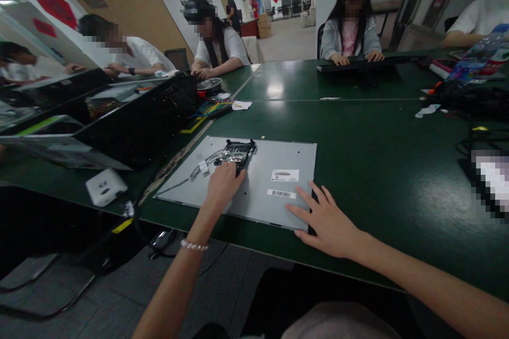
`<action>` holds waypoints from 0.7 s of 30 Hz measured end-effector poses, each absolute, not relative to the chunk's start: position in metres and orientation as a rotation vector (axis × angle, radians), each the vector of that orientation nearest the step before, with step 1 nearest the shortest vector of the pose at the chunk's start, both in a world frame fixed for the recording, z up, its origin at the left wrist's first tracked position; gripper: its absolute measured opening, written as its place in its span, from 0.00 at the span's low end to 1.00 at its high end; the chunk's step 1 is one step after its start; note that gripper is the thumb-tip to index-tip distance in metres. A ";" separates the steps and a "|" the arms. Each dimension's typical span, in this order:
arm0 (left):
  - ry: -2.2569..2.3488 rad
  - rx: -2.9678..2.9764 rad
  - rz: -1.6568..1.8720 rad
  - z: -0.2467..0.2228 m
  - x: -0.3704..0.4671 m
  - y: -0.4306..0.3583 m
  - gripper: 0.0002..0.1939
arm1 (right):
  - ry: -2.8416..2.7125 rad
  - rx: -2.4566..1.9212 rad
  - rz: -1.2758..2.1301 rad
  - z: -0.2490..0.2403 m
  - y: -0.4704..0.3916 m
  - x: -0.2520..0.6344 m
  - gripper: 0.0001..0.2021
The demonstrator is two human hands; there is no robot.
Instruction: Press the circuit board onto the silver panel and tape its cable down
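Grey metal panel (258,183), one, lying flat on the green table (382,148), left of centre, just in from the near edge; two white labels (284,175) on its right half, one bearing a barcode. Black-framed part (239,152), one, on the panel near its far edge, with a thin cable (178,184) running to the panel's left near corner. Left hand (225,183), fingers curled over the part's near side, hiding it; whether it grips cannot be told. Right hand (330,222), fingers spread, over the panel's right near corner, holding nothing. To the left: open black computer case (139,122), standing well above the panel and blocking the view behind; small white box (105,187) by the near edge; coloured wires (210,109) and a paper scrap (242,106) beyond the panel's left far corner. At the far edge: dark keyboard-like item (358,65) under a co-worker's hands. Toward the right edge: plastic bottle (481,58) and tangled black cables (457,100). Orientation: the panel's long axis runs left to right, roughly along the table's near edge, labelled face up.
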State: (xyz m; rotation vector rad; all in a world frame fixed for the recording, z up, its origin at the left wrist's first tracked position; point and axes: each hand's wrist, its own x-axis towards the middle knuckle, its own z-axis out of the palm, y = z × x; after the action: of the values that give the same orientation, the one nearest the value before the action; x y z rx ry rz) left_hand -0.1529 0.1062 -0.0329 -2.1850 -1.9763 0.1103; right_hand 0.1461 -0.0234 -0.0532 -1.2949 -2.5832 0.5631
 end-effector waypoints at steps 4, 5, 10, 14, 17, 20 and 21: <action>-2.012 -2.173 0.069 -0.034 -0.157 0.137 0.18 | -2.580 -1.298 0.569 -0.054 -0.023 0.147 0.30; -2.014 -2.165 0.049 -0.035 -0.158 0.141 0.18 | -2.578 -1.301 0.572 -0.054 -0.023 0.147 0.30; -1.984 -2.166 0.015 -0.041 -0.159 0.136 0.18 | -2.575 -1.306 0.593 -0.053 -0.023 0.147 0.30; -1.978 -2.195 0.027 -0.037 -0.158 0.114 0.18 | -2.579 -1.313 0.610 -0.052 -0.023 0.147 0.30; -1.971 -2.241 0.028 -0.030 -0.157 0.099 0.18 | -2.586 -1.316 0.609 -0.054 -0.022 0.146 0.30; -1.952 -2.310 0.001 -0.024 -0.160 0.092 0.18 | -2.589 -1.315 0.595 -0.056 -0.022 0.146 0.30; -1.954 -2.332 -0.016 -0.023 -0.163 0.091 0.18 | -2.589 -1.315 0.592 -0.057 -0.023 0.146 0.30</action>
State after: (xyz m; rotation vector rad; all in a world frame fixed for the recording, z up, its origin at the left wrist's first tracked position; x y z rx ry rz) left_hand -0.1628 0.0912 -0.0226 -2.3325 -1.9538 -0.0157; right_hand 0.1464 -0.0227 -0.0569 -1.3151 -2.5890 0.5918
